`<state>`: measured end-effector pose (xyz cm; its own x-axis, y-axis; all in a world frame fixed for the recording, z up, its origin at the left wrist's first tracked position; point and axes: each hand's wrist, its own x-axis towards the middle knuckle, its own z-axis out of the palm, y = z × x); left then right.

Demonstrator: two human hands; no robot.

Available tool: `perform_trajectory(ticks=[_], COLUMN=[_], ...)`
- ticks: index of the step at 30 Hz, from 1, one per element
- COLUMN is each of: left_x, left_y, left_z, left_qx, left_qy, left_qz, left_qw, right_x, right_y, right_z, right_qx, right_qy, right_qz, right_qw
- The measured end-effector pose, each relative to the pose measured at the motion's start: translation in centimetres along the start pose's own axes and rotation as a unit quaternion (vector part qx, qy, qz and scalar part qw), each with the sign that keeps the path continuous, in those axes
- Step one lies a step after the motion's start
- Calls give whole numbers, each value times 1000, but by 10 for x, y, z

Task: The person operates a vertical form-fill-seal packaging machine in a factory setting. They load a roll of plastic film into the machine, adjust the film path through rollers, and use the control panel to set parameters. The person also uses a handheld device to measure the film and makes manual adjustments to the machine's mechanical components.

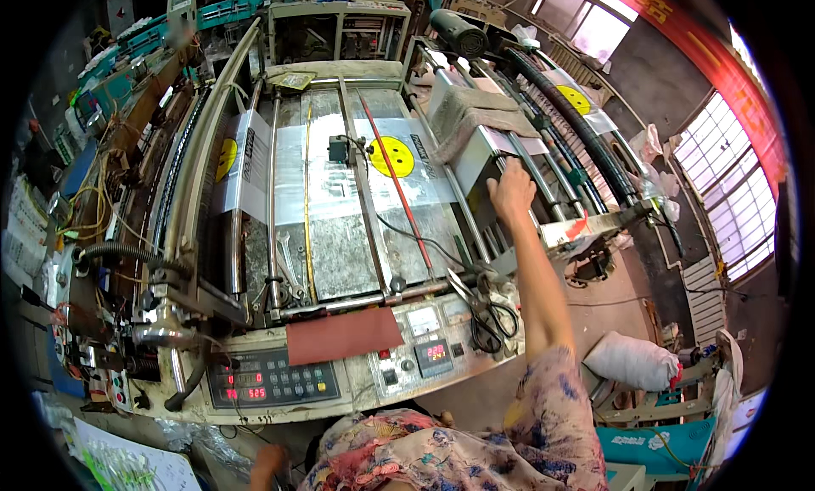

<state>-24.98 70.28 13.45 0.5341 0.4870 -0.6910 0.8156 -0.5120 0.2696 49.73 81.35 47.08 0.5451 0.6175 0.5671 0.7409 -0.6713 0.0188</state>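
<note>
My right arm stretches forward over the right side of a bag-making machine. My right hand (pixel 513 192) is at the near end of a metal roller (pixel 503 143), thumb apart from the bent fingers; fingertips seem to touch the roller's edge, beside the white plastic film (pixel 477 156). A grey cloth (pixel 477 117) drapes over that film behind the hand. On the machine bed lies clear film (pixel 327 173) printed with a yellow smiley face (pixel 391 157), under a red rod (pixel 392 168). My left hand (pixel 269 464) hangs low by the lower edge; its fingers are not clear.
In front of me is a control panel (pixel 273 379) with red digits, partly under a red-brown cloth (pixel 343 336). Black-handled scissors (pixel 486 314) lie at its right. Wrenches (pixel 291 266) rest on the bed. A wrapped white roll (pixel 632 361) stands at right; a motor (pixel 458 33) sits behind.
</note>
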Motion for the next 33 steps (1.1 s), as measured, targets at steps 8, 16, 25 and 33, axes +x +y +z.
perform_trajectory(ticks=[8,16,25,33], left_x=[-80,-78,-92,-59], left_y=[142,164,181,188], left_z=[-122,-199,-187,-182], left_qx=[-358,-433,-295,-167], left_qy=[27,140,292,331], left_qz=[-22,-10,-67,-26], left_qw=[933,890,907,928], right_x=[65,84,111,70], right_y=[26,87,98,65], right_z=[88,150,163,122], right_qx=[83,-41,-21,-124], right_qy=[-123,-114,-240,-109], right_qz=[168,33,43,-77], right_qw=[975,992,970,983])
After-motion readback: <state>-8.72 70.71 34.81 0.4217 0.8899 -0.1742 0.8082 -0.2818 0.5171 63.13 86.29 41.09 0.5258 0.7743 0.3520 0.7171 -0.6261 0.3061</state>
